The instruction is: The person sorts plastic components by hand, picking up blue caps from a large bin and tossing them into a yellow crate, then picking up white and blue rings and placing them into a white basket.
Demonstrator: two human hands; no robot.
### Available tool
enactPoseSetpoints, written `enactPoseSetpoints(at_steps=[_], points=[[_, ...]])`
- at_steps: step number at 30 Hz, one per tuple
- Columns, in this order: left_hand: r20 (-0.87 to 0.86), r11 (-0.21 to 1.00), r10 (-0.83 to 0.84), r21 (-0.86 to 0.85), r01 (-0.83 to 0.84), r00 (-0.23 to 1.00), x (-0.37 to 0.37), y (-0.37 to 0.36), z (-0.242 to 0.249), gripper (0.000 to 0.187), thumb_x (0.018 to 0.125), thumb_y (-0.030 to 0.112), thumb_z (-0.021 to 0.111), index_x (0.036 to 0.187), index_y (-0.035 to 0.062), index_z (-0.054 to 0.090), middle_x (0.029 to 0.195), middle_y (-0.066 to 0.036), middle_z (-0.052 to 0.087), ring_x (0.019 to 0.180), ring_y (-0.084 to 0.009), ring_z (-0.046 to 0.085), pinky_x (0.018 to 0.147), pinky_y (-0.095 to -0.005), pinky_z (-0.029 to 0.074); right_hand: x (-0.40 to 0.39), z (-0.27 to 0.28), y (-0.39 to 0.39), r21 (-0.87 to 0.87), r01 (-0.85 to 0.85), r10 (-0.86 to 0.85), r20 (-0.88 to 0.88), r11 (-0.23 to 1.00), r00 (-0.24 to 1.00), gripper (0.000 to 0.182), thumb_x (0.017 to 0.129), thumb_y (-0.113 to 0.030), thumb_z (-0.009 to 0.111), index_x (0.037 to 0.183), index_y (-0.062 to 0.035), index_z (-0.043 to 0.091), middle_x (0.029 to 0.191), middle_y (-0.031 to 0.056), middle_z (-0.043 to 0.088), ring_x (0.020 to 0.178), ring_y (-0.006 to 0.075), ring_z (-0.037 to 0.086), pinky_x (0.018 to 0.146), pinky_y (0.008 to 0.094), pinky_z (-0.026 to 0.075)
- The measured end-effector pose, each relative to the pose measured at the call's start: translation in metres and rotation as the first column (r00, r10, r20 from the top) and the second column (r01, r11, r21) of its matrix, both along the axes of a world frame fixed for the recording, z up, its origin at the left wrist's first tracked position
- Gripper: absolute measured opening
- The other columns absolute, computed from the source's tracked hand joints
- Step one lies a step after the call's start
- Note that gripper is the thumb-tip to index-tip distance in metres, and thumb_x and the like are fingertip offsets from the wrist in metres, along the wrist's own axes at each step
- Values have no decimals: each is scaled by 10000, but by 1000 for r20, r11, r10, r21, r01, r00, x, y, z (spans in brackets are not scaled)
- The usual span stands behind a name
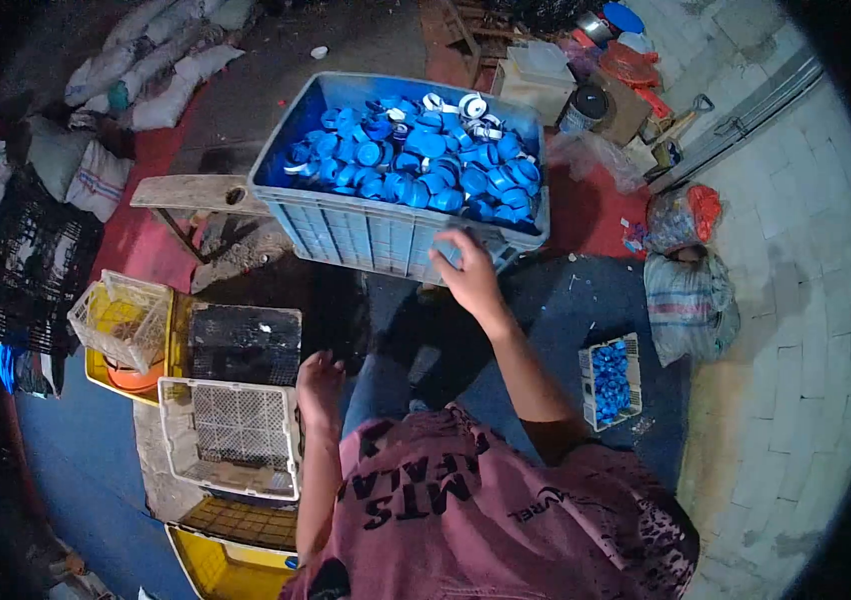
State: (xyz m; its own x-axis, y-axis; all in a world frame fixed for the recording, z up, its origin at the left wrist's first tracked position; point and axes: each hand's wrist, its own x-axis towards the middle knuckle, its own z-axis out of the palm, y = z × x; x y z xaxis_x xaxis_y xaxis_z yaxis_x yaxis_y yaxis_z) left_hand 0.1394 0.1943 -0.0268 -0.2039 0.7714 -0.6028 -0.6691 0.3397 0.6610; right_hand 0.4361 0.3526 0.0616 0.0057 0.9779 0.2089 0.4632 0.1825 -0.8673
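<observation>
A large blue-grey plastic bin (366,235) stands in front of me, heaped with blue plastic caps (401,160) and a few white ones (473,105). My right hand (469,280) hovers over the bin's near wall, thumb and index finger bent and apart, nothing visible between them. Lower down, at my left side, is my left hand (319,390), with loosely bent fingers and no object showing in it. It is nearest to the white plastic crate (296,440), whose right edge lies just beside the wrist.
A small crate of blue caps (610,382) sits on the floor at right. Yellow crates (186,560) and a black crate (246,340) are at left. A wooden bench (186,193) adjoins the bin. Sacks (691,305) lean by the right wall (786,300).
</observation>
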Motion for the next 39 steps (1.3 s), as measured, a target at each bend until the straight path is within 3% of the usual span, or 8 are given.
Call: enactPoseSetpoints(at_steps=[6, 10, 12, 20, 24, 27, 36, 39], points=[[-267, 970, -172, 123, 211, 948, 71, 118, 45, 153, 992, 198, 613, 1048, 63, 657, 1061, -48, 683, 977, -165, 627, 883, -326, 490, 33, 29, 99, 151, -181, 98, 437, 972, 894, 621, 753, -118, 774, 1339, -125, 569, 1446, 175, 446, 1333, 398, 423, 1101, 494, 366], [-369, 895, -156, 339, 289, 916, 103, 198, 65, 152, 1015, 168, 595, 1044, 27, 645, 1041, -44, 674, 911, -135, 610, 852, -295, 479, 46, 22, 156, -225, -403, 461, 364, 887, 809, 753, 716, -45, 720, 1420, -234, 533, 1586, 148, 316, 1441, 416, 308, 1175, 482, 310], [-350, 879, -154, 379, 289, 924, 117, 226, 67, 179, 1015, 195, 602, 1053, 24, 640, 1035, -39, 663, 895, -141, 610, 858, -314, 485, 45, 14, 170, -303, -375, 482, 510, 876, 713, 813, 656, 31, 706, 1399, -262, 558, 1580, 117, 340, 1453, 410, 269, 1183, 478, 312], [-264, 891, -132, 391, 231, 955, 134, 295, 91, 102, 1012, 90, 574, 1027, 10, 636, 1009, -76, 685, 939, -141, 628, 872, -304, 492, 43, -11, 193, -251, -301, 388, 472, 920, 792, 679, 664, 102, 704, 1260, -216, 644, 1457, 122, 439, 1231, 386, 416, 1098, 478, 389], [-271, 891, -66, 417, 179, 960, 137, 305, 93, 109, 1007, 102, 585, 1038, 10, 637, 1017, -85, 689, 961, -153, 636, 891, -314, 498, 31, -20, 185, -87, -261, 268, 510, 961, 817, 571, 758, -12, 702, 1298, -169, 601, 1483, 170, 398, 1373, 450, 328, 1063, 550, 408], [-403, 904, -25, 383, 193, 915, 138, 308, 94, 122, 1003, 130, 595, 1009, 18, 643, 994, -63, 682, 924, -147, 630, 877, -311, 491, 30, -6, 181, -170, -236, 290, 506, 957, 812, 556, 753, -67, 729, 1290, -128, 595, 1476, 197, 390, 1351, 452, 356, 1075, 542, 398], [-380, 914, -26, 366, 176, 925, 158, 327, 107, 104, 999, 124, 606, 1028, 28, 635, 1005, -65, 675, 923, -140, 606, 874, -299, 473, 80, -11, 189, 9, -149, 146, 161, 989, 976, 689, 570, -86, 871, 1201, -65, 595, 1378, 175, 460, 1298, 394, 442, 1086, 464, 389], [-406, 890, -112, 364, 273, 907, 174, 336, 110, 115, 995, 119, 610, 1076, 37, 618, 1077, -62, 660, 967, -134, 596, 892, -298, 470, 100, 2, 208, 9, -166, 166, 8, 986, 986, 595, 631, -171, 899, 1137, -76, 601, 1307, 159, 528, 1267, 349, 503, 1081, 452, 383]])
